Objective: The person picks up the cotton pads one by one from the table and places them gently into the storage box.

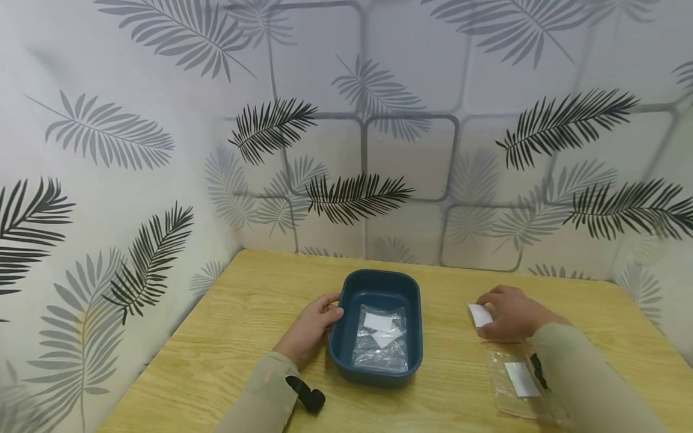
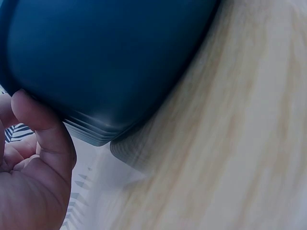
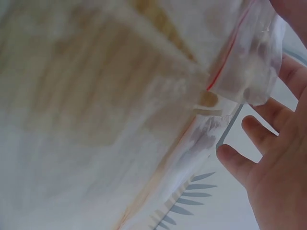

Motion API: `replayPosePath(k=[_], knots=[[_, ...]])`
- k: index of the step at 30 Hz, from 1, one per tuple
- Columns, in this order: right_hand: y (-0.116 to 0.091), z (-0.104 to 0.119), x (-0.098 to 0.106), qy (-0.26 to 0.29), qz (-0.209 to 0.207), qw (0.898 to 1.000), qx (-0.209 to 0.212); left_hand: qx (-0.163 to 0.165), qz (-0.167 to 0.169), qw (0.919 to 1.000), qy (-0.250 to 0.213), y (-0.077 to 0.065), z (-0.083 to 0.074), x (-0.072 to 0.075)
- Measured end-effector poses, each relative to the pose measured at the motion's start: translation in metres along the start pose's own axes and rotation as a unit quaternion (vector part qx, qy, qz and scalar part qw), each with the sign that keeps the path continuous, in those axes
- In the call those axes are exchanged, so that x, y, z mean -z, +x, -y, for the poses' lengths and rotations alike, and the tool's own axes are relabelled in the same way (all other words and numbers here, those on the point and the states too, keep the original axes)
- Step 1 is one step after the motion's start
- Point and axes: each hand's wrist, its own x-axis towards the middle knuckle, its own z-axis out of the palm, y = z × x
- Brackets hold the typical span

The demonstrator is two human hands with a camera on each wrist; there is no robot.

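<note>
We see the left hand point(image 1: 310, 328) gripping the side of a blue bin point(image 1: 381, 299) on the counter point(image 1: 216, 313), thumb at the rim. Clear packets point(image 1: 381, 340) with white slips lie inside the bin; we cannot tell how many. To its right, the right hand point(image 1: 511, 314) pinches a white-labelled bag point(image 1: 479, 316) between thumb and fingers, and near it another clear bag point(image 1: 522, 380) lies partly behind the sleeve point(image 1: 590, 373).
</note>
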Motion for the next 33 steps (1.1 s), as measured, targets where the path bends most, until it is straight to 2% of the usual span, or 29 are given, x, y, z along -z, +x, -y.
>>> replayPosePath(k=[9,17,22,33], knots=[[0.000,0.006,0.001,-0.003,-0.020,1.000,0.006,0.002,0.005,0.9999,-0.010,-0.002,-0.001,-0.001],[0.006,0.015,0.010,0.008,-0.052,0.997,0.057,0.005,0.002,1.0000,-0.006,-0.001,-0.001,0.000],[0.008,0.021,0.016,0.008,-0.073,0.996,0.056,0.006,0.006,0.9999,-0.006,-0.001,-0.002,0.000],[0.005,0.063,0.039,-0.009,-0.096,0.993,0.061,0.003,0.003,1.0000,0.000,0.000,-0.001,0.000]])
